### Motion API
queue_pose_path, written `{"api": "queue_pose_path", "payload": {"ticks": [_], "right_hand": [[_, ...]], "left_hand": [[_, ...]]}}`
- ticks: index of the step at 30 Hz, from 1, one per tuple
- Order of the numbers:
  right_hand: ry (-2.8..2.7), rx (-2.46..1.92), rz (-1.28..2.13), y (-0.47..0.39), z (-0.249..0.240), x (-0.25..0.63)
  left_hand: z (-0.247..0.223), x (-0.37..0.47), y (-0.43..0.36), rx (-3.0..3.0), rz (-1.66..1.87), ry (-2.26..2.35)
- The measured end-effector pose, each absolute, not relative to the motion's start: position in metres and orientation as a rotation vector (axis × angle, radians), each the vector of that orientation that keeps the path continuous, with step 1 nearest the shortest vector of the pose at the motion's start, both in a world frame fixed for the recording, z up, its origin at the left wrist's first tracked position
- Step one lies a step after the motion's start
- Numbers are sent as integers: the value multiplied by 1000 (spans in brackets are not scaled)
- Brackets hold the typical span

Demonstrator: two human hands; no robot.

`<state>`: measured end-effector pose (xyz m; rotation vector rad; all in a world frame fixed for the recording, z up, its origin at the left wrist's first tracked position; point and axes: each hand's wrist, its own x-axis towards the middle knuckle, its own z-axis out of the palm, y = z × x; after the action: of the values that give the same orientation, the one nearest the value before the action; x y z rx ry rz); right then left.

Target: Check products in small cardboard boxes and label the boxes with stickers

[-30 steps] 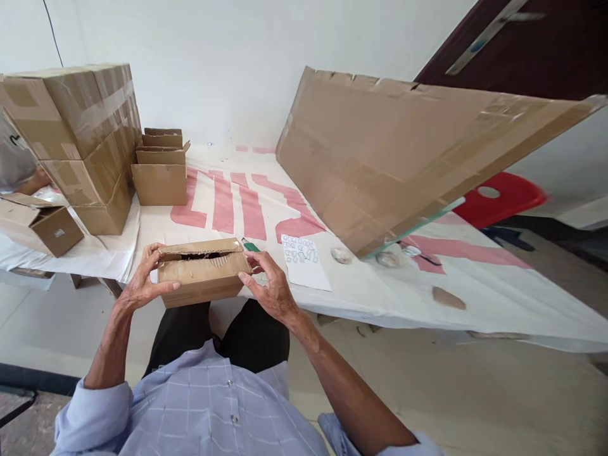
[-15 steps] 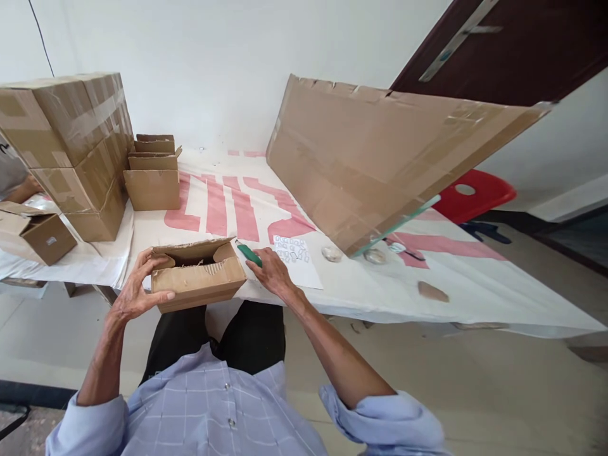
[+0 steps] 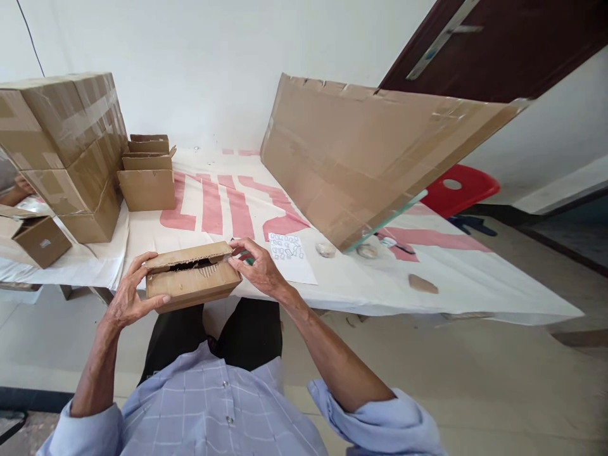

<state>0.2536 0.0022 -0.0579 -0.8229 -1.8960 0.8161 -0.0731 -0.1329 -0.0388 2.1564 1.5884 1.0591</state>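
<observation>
A small cardboard box (image 3: 190,285) rests at the table's front edge, close to my body. Its far top flap lies folded over most of the opening, leaving a narrow dark gap with torn edges. My left hand (image 3: 133,288) grips the left end, thumb on the near side and fingers at the top corner. At the right end, my right hand (image 3: 259,266) touches the flap's corner with its fingers. Tucked in that same hand is a green utility knife (image 3: 249,259), mostly hidden behind the fingers.
A printed paper sheet (image 3: 292,256), two clear round objects (image 3: 325,250) and a brown scrap (image 3: 422,284) lie to the right. A large cardboard sheet (image 3: 361,152) leans behind. Taped boxes (image 3: 61,152) are stacked left, beside open boxes (image 3: 146,189). Another person's hand (image 3: 21,188) shows far left.
The box's far flap has come down over the opening. My right hand has shifted slightly left onto the flap's corner, and the knife has gone mostly behind its fingers.
</observation>
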Motion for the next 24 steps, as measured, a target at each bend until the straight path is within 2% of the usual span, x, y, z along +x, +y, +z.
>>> {"api": "queue_pose_path", "payload": {"ticks": [9, 18, 24], "right_hand": [[-1925, -843, 844, 6, -57, 252], [-1942, -679, 626, 22, -50, 247], [-1919, -677, 609, 23, -45, 246]], "left_hand": [[-43, -73, -131, 2154, 1128, 1554], [-34, -73, -123, 2068, 1084, 1566], [-27, -72, -123, 2066, 1054, 1578]]}}
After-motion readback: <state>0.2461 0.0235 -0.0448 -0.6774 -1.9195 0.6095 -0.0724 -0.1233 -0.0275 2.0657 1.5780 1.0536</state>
